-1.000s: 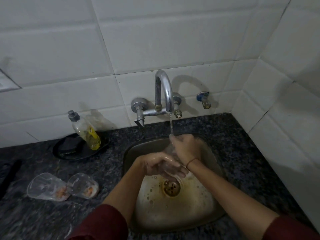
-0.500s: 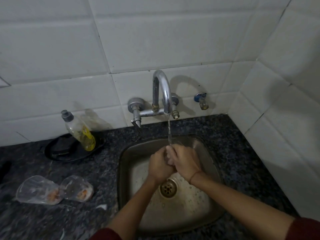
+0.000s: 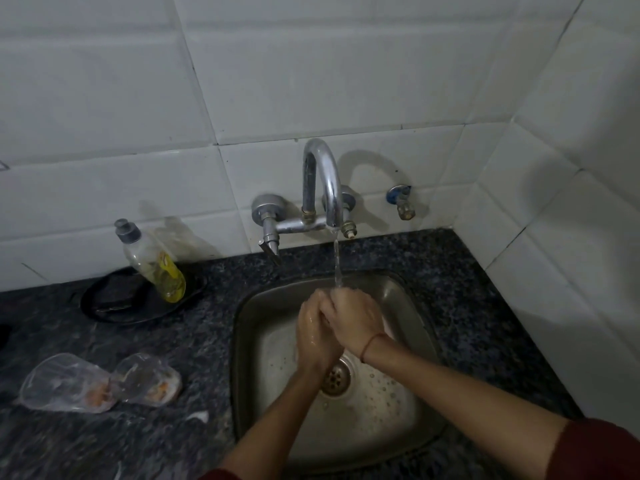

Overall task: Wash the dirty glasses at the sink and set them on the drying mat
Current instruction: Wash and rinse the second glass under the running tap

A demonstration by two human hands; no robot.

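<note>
Two clear dirty glasses lie on their sides on the dark counter left of the sink, one (image 3: 65, 382) at the far left and one (image 3: 149, 379) beside it, both with orange residue inside. Over the steel sink (image 3: 242, 344), my left hand (image 3: 317, 341) and my right hand (image 3: 353, 317) are pressed together under the thin water stream (image 3: 337, 268) from the tap (image 3: 325, 181). My right hand covers my left hand's fingers. A pale patch shows just right of my right wrist; whether a glass sits between my hands is hidden.
A dish-soap bottle (image 3: 156, 265) with yellow liquid leans in a black plate (image 3: 114, 303) at the back left. The drain (image 3: 335, 377) lies below my hands. White tiled walls close off the back and right. A small valve (image 3: 401, 200) sticks out right of the tap.
A clear glass showed between my hands a second ago; now both hands have risen and closed together under the stream, and no glass is plainly visible.
</note>
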